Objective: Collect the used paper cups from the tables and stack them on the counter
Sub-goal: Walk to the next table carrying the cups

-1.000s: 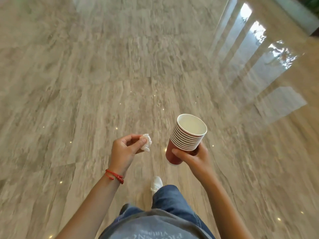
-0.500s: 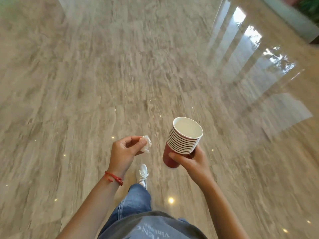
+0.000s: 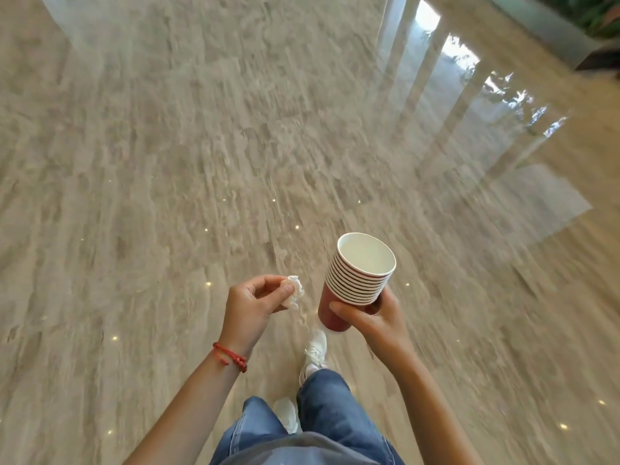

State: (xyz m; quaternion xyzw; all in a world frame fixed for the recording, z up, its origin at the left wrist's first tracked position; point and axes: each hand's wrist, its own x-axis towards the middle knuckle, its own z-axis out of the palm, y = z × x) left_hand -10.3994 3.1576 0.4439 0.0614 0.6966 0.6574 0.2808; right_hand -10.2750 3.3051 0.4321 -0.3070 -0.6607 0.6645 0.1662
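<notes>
Lower centre-left, the left hand (image 3: 250, 308) pinches a crumpled white tissue (image 3: 293, 292), while just right the right hand (image 3: 372, 318) clamps the nested red paper cups (image 3: 357, 280), its fingers hiding their lower wall, over motion-blurred floor (image 3: 167, 162).

Floor (image 3: 167, 196) streaked with motion blur; rear shoe (image 3: 287, 414) partly behind jeans (image 3: 328, 407); forearms cut by bottom edge.

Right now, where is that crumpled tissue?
In the head view, the tissue is pinched in the left hand, just left of the cup stack held by the right hand.
</notes>
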